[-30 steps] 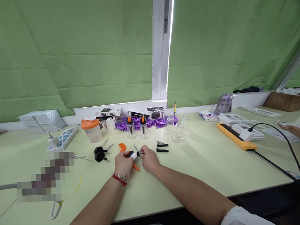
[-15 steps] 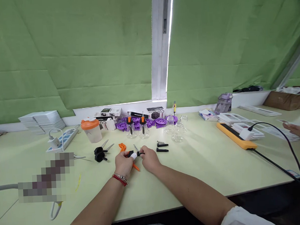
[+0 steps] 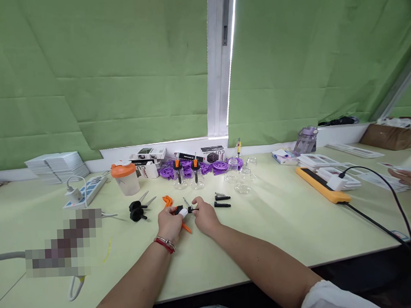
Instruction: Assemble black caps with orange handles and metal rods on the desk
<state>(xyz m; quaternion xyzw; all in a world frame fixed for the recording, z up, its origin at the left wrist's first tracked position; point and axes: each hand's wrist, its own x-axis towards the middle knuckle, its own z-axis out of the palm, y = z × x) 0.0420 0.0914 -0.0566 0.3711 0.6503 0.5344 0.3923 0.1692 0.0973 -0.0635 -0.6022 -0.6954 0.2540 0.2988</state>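
My left hand (image 3: 170,224) is closed around a black-and-orange pump head; its orange lever (image 3: 186,227) sticks out below the fingers. Close by on the right, my right hand (image 3: 206,219) pinches a thin black part (image 3: 191,210) at the end of the pump head. A metal rod points up behind the fingers. How the parts join is hidden. Right of my right hand lie black tubes (image 3: 222,204), one with a spring (image 3: 221,195) beside it. Orange levers (image 3: 167,201) rest just beyond my left hand. Farther left are black caps with metal spouts (image 3: 137,214).
Two glass jars with black-and-orange tops (image 3: 196,177) stand behind my hands, beside empty glass jars (image 3: 243,188). Purple plastic parts (image 3: 220,167) and boxes line the wall. An orange-lidded cup (image 3: 125,180) stands left. Right is a yellow power strip (image 3: 321,185); another person's hand (image 3: 409,178) is far right.
The fingers of my right hand have lifted slightly at the thin black part. My left hand keeps its hold, and the things on the table stay put.
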